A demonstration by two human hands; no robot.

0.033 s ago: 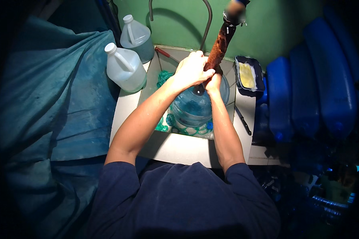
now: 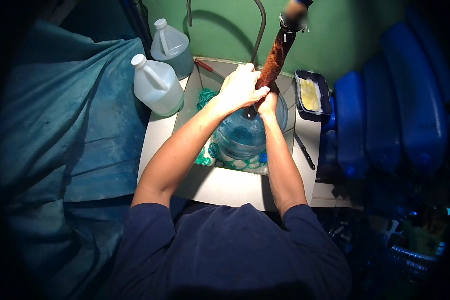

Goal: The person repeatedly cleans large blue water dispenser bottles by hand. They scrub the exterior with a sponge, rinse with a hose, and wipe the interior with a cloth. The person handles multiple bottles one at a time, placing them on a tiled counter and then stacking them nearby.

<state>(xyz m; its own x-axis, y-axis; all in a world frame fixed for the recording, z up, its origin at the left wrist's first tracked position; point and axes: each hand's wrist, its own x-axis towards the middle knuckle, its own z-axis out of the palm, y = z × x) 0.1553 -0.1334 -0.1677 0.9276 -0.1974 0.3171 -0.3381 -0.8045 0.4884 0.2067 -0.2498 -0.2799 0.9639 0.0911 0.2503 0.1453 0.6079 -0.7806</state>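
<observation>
A big clear-blue water jug (image 2: 242, 137) stands in a tiled basin in front of me, its top partly hidden by my hands. Over it, my left hand (image 2: 241, 87) is closed around the lower end of a long brown-and-black wrapped pole (image 2: 274, 60), thumb across it. Just below and to the right, my right hand (image 2: 268, 103) is also closed at the pole, its fingers mostly hidden. The pole slants up to the right, its top blurred. A dark rounded piece (image 2: 249, 113) shows under the hands. Green netting (image 2: 205, 98) lies beside and beneath the jug.
Two translucent white-capped jugs (image 2: 157, 90) stand on the left of the white tiled ledge (image 2: 220, 187). On the right lie a black tub (image 2: 312, 95) with a yellow sponge and a black-handled knife (image 2: 305, 151). Blue containers (image 2: 410, 100) line the right; a teal tarp (image 2: 75, 135) hangs left.
</observation>
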